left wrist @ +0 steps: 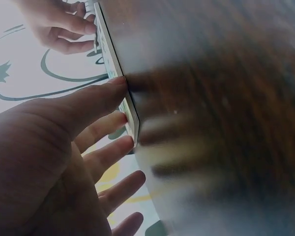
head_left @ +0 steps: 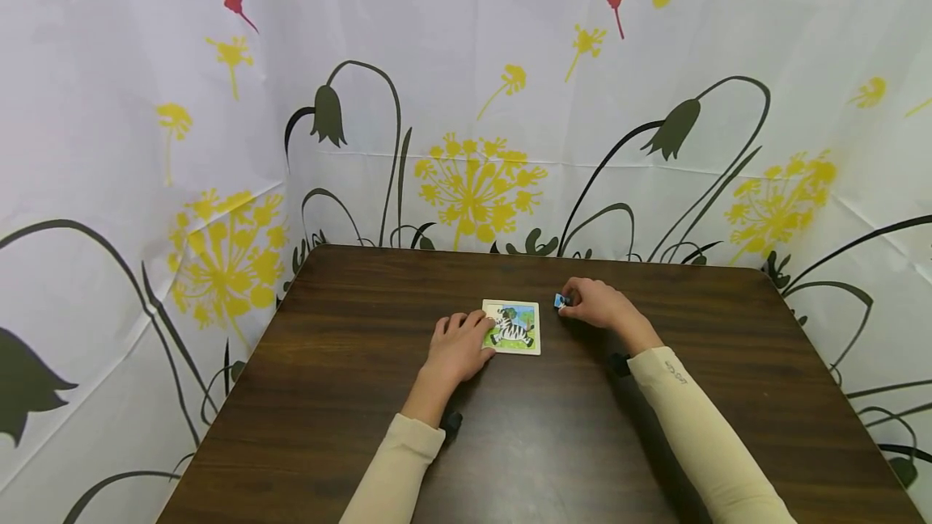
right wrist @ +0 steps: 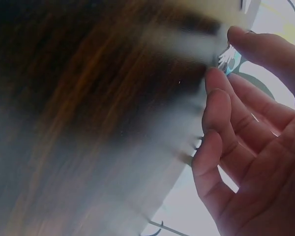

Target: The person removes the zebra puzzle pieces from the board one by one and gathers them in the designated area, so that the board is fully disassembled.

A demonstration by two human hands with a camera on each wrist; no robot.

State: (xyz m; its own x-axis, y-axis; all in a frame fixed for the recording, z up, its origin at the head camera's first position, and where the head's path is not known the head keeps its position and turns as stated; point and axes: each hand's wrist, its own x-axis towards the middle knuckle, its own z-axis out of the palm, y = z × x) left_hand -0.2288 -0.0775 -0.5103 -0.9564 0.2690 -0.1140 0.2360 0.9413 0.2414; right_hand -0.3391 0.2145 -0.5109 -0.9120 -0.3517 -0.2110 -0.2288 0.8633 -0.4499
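A square wooden puzzle board [head_left: 512,327] with a zebra picture lies flat on the table, a bare pale patch at its upper left. My left hand [head_left: 457,346] rests at the board's left side, fingers spread and fairly straight. In the left wrist view, the thumb [left wrist: 101,101] and two fingertips touch the board's edge [left wrist: 130,120], the other fingers apart from it. To the right of the board, my right hand [head_left: 597,303] pinches a small blue puzzle piece [head_left: 560,301] just above the table. Fingers partly cover the piece [right wrist: 226,60] in the right wrist view.
The dark brown wooden table [head_left: 349,395] extends around both hands. A white curtain [head_left: 451,39] with printed flowers hangs close behind its far edge and at both sides. A dark wrist camera [head_left: 452,424] sits under the left wrist, another [head_left: 620,364] under the right.
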